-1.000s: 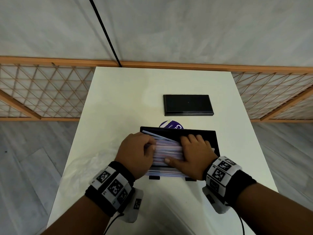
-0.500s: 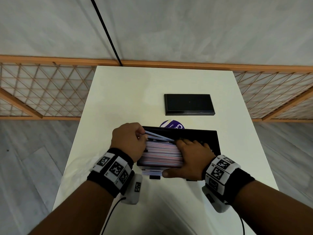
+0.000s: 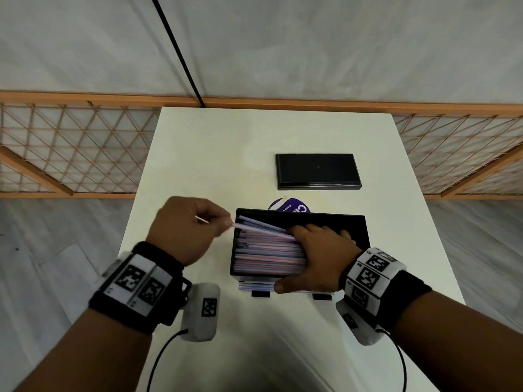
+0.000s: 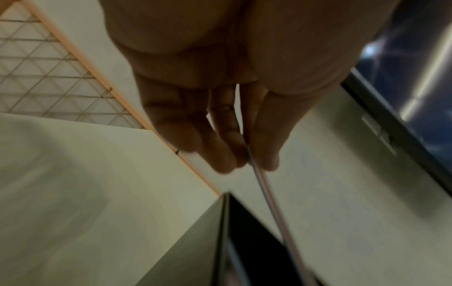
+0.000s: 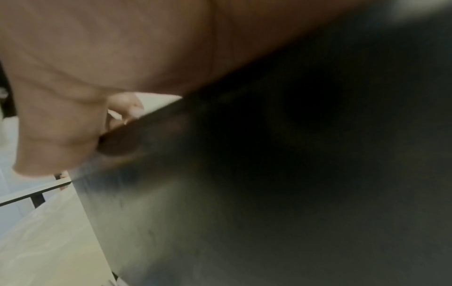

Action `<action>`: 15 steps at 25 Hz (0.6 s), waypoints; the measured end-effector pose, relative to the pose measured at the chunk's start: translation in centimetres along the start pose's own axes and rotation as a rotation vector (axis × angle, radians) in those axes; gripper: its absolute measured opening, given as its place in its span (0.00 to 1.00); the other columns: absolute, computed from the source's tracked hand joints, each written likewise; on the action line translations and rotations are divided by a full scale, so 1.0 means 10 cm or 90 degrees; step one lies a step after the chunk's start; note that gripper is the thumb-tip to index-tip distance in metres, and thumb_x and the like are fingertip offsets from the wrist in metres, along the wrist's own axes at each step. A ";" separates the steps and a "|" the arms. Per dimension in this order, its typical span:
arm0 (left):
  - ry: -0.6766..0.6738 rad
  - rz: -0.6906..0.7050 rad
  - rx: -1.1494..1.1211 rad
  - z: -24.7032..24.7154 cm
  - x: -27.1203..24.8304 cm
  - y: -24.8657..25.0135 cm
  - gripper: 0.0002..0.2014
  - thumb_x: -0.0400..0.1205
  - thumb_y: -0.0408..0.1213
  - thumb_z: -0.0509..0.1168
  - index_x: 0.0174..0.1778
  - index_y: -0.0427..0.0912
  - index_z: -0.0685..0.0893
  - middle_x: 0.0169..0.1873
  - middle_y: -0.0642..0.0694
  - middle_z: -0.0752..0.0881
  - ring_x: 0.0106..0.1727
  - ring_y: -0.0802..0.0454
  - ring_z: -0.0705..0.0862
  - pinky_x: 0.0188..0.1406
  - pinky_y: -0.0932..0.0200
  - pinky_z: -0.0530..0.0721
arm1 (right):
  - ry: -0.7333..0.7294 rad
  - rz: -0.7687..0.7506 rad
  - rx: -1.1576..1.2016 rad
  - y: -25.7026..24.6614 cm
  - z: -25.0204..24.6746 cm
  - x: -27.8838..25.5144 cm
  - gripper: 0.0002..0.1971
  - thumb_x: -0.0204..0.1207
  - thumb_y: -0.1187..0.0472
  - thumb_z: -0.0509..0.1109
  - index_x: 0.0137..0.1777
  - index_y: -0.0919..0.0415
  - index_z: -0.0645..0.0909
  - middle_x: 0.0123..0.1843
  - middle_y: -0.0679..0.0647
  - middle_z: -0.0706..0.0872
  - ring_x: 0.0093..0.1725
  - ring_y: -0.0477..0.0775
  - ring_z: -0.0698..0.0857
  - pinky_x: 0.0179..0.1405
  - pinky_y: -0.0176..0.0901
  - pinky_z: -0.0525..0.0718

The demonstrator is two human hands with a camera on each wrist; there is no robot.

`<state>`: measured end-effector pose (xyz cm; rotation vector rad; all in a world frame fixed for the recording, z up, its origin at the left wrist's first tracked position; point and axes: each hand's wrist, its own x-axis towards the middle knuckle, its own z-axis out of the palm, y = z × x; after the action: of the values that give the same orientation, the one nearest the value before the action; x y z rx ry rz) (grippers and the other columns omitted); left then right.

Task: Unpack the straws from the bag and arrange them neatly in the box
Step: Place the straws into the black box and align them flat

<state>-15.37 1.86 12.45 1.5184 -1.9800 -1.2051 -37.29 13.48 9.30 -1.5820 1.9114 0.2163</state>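
An open black box stands near the table's front and is filled with a flat layer of pink, white and blue straws. My left hand is just left of the box and pinches the end of one thin straw, which slants over the box's left wall. In the left wrist view the fingertips pinch that straw above the box corner. My right hand lies on the straws at the right, thumb hooked over the front wall. The bag's purple label shows behind the box.
The black lid lies flat further back on the white table. More straws stick out below the box's front. A wooden lattice rail runs behind the table. The right wrist view shows mostly the dark box wall.
My left hand has moved left, out of the box, drawing one straw's end with it. The right hand has stayed on the straws at the box's right.
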 end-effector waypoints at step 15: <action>-0.087 -0.258 -0.330 0.41 -0.06 0.30 0.03 0.79 0.27 0.72 0.43 0.35 0.84 0.32 0.41 0.87 0.29 0.46 0.88 0.28 0.55 0.89 | -0.149 0.010 0.001 -0.07 -0.28 0.21 0.51 0.39 0.26 0.81 0.67 0.38 0.74 0.58 0.39 0.83 0.57 0.48 0.83 0.64 0.47 0.82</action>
<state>-19.87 4.22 12.66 1.6187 -1.2995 -1.8516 -37.77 10.14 10.50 -1.4716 1.7427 0.3877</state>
